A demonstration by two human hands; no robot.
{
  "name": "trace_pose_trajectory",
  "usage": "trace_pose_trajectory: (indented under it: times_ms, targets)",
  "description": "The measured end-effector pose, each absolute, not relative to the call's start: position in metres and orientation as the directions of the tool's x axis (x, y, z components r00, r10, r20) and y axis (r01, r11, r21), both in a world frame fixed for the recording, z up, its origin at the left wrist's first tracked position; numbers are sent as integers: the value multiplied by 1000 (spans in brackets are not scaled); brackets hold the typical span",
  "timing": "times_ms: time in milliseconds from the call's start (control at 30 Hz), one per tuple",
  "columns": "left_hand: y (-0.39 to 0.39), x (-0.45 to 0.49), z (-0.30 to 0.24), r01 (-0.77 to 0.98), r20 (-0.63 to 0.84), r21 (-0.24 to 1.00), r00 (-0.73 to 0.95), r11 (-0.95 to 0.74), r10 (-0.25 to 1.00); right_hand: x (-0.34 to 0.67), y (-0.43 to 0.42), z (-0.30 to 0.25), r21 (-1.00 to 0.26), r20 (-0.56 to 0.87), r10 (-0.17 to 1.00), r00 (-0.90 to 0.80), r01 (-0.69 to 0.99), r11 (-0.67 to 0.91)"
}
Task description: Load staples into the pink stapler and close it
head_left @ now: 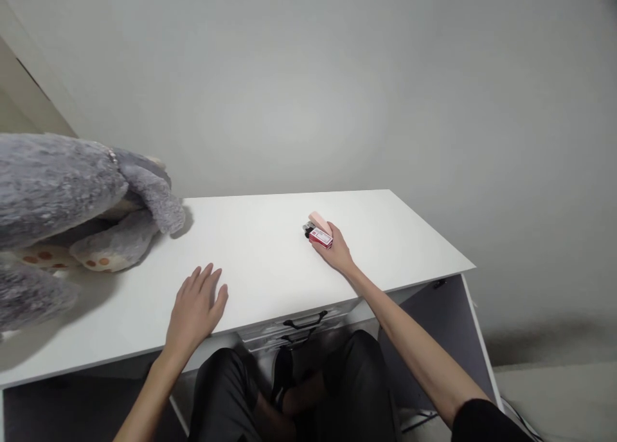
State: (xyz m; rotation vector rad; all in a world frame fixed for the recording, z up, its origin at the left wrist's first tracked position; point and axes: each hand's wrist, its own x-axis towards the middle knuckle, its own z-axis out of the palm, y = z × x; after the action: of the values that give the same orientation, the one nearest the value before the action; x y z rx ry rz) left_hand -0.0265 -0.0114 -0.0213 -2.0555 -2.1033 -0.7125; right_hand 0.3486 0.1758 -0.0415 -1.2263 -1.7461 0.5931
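My right hand point(339, 252) is closed around a small red-and-white box point(321, 238) over the white tabletop point(260, 243). A pale pink flat piece point(318, 220) sticks out just beyond the box, against my fingers. Beside these, at their left, is a small cluster of black and clear bits point(307, 229), too small to name. Whether my hand also grips the pink piece and the cluster, I cannot tell. My left hand point(195, 304) rests palm down near the front edge of the tabletop, fingers stretched out and thumb apart, holding nothing.
Large grey plush toys point(58, 185) take up the left end of the table. A plain grey wall point(299, 95) stands behind it. Below the front edge are drawers with black handles point(306, 320), and an open cabinet door point(434, 333) is at the right, by my legs.
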Motion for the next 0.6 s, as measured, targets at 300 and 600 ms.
trace_pose_trajectory:
  times_ms: [300, 600]
  targets:
    - [-14, -25, -20, 957, 392, 288, -90, -29, 916, 295, 145, -31, -815, 341, 928, -149, 444, 371]
    - [-16, -23, -19, 962, 389, 273, -86, -25, 917, 277, 122, -29, -843, 324, 926, -195, 385, 376]
